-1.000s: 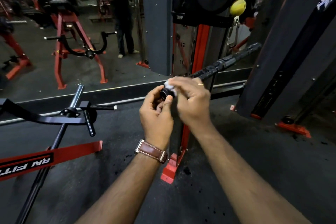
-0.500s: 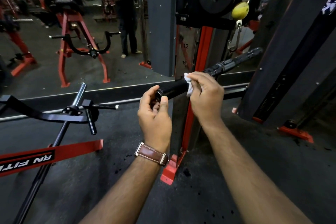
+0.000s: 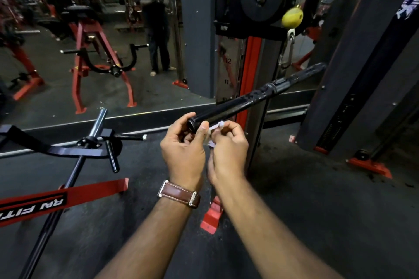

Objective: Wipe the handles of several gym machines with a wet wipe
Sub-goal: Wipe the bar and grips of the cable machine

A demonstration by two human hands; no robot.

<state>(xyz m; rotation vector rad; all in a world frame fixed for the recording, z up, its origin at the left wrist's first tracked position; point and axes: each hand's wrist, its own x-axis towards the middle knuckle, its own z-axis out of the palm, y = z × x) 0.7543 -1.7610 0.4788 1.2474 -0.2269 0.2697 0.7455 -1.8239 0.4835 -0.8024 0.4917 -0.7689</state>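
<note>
At the near end of the black bar handle (image 3: 238, 101), both hands meet — that end cap is the leftmost and lowest part of the handle, and from there its long axis climbs up and to the right, past a collar near the middle, toward the far end in front of the dark upright.

Going left to right: the left hand (image 3: 183, 145), with a brown leather watch strap (image 3: 179, 195) on its wrist, has its fingers and thumb curled round the end cap, steadying the handle from below and from the side. Just beside it, touching or nearly so, the right hand (image 3: 229, 149) pinches a crumpled white wet wipe (image 3: 215, 128) between its fingertips; the wipe sits just under the handle's shaft, right next to the left thumb. Whether the wipe presses the bar at this instant I cannot tell — it looks to be at the underside, possibly just off it.

So the whole unwiped-looking length lies up and to the right of the right hand, which is the nearer hand to it. My judgement: the next stroke would call for wrapping the wipe round the shaft and sliding along that rising axis, away from the left hand, which anchors the free end
</note>
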